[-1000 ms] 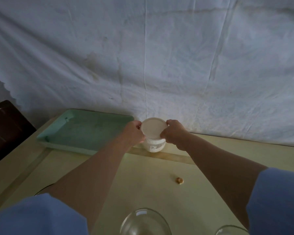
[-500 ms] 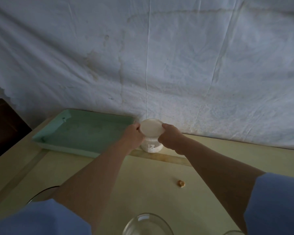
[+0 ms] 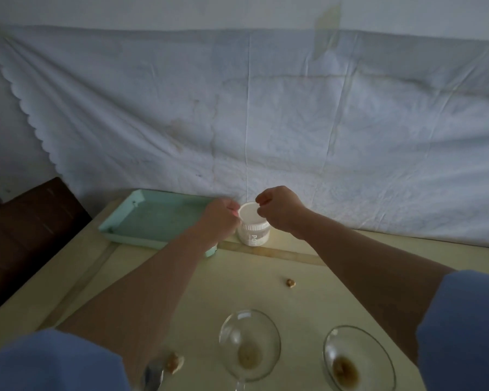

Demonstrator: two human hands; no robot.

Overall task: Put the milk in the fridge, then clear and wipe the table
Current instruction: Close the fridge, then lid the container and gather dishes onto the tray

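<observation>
Head view of a pale yellow surface (image 3: 237, 292) set against a hanging white cloth (image 3: 266, 122). The white plastic jar (image 3: 253, 235), upright and closed by its ribbed white lid (image 3: 250, 213), stands at the far edge of the surface, just beside the right end of a shallow green tray (image 3: 158, 218) and close to the cloth. The left hand (image 3: 220, 218) has its fingers curled against the left side of the lid and grips the jar there. The right hand (image 3: 280, 210) is curled at the lid's right rim, slightly above it; whether its fingertips pinch the rim cannot be told. Both forearms reach forward from blue sleeves (image 3: 54, 362). Nearer the person stand two clear glass bowls, the left bowl (image 3: 250, 345) and the right bowl (image 3: 356, 359), each with brown residue at the bottom. A small brown crumb (image 3: 290, 282) lies on the surface between the jar and the bowls, well apart from both. A spoon (image 3: 153, 376) shows at the lower edge, with a second food scrap (image 3: 175, 362) just beside it. Dark brown furniture (image 3: 26, 235) stands to the left of the surface.
</observation>
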